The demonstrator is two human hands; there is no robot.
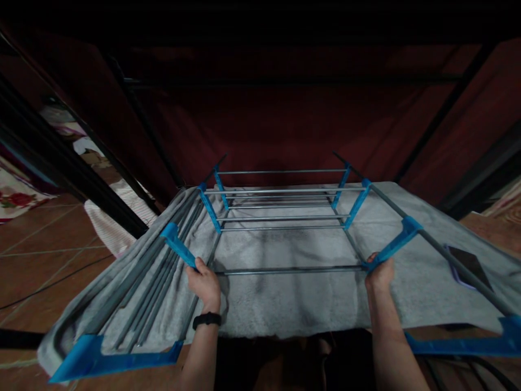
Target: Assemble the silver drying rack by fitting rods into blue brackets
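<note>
Left hand [204, 283] closes around the lower end of the left blue bracket [182, 250], thumb on the plastic, at the joint with the grey crossbar [291, 270]. Right hand [380, 272] closes around the lower end of the right blue bracket [394, 245], at the opposite end of the same crossbar. Both brackets tilt inward toward the crossbar. The rack frame rests on a grey cloth [285, 309], in front of the person, with its far end toward a dark red curtain [260, 130].

At the far end, 2 pairs of blue brackets carry several horizontal grey rods [285, 190]. At the near end, a blue end bracket [118, 363] sits at the left corner and a matching end bracket [459, 345] sits at the right corner. Loose grey tubes [157, 293] lie lengthwise on the cloth inside the left side pole [136, 278]. A phone [471, 267] lies on the cloth at the right, partly crossed by the right side pole [445, 251]. Left wrist carries a black band [207, 320].
</note>
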